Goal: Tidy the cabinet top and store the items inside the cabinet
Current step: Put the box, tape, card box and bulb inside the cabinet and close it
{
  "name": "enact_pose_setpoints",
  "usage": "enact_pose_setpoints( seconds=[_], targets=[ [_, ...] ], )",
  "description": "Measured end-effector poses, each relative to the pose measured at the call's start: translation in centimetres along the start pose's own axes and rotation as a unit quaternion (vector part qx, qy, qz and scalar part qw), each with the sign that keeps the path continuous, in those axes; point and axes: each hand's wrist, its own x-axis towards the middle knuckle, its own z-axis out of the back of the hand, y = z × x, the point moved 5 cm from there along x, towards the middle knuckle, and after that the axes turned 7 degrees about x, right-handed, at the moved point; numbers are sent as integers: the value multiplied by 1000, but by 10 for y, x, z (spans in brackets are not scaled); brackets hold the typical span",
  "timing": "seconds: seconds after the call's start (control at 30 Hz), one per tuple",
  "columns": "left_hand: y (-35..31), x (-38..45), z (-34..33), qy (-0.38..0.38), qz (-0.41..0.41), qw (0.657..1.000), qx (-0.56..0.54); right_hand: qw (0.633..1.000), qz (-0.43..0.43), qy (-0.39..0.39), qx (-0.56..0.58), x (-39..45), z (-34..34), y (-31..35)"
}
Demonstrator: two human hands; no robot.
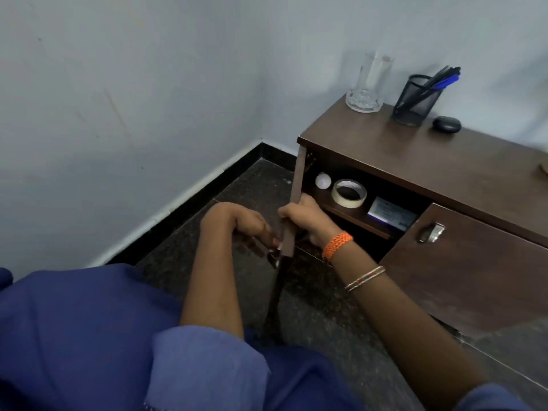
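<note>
Nearest you is your own blue clothing point(89, 336), filling the low left of the head view, with a blue sleeve point(207, 366) rolled back from your left forearm. Just beyond it, both of your hands meet at the open cabinet door point(296, 200), which stands edge-on toward you. Your left hand point(237, 222) is curled on the door's left side, fingers closed near its metal handle point(274, 255), though the blur keeps you from telling exactly what they pinch. Your right hand point(307, 219) is wrapped around the door's edge from the right, fingers pressed together on it. That wrist carries an orange woven band point(336, 246) and thin bangles point(364, 278).

Behind the door, the cabinet point(474, 277) is open on its left side. On its inner shelf point(355, 221) a small white ball point(323, 180) sits far left, a roll of masking tape point(349, 193) lies flat just right of it, and a white card or box point(391, 216) lies further right. The right door is closed, with a metal handle point(431, 232).

On the tabletop point(415, 155), a clear glass point(369, 83) stands upright at the far left corner. To its right stands a black mesh pen holder point(415, 100) with blue and black pens point(439, 81) leaning right. A small black oval case point(447, 124) lies just right of the holder.
</note>
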Motion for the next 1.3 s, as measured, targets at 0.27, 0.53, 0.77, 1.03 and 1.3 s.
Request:
enact_pose_setpoints(
  seconds=[0.27, 0.53, 0.77, 1.03, 1.3],
  targets=[
    [-97, 75, -76, -23, -163, 986, -6, 969, 83, -155, -176, -49, 119, -16],
    [-157, 121, -102, -208, -212, 922, -247, 885, 164, -435, -21, -97, 216, -69],
    [-179, 142, -96, -309, -158, 906, -244, 875, 98, -474, 6, -68, 241, -97],
    [-195, 156, -85, -352, -125, 901, -220, 872, 74, -484, -6, -50, 254, -110],
    [-199, 162, -86, -378, -118, 883, -251, 874, 72, -481, -12, -50, 257, -108]
  ],
)
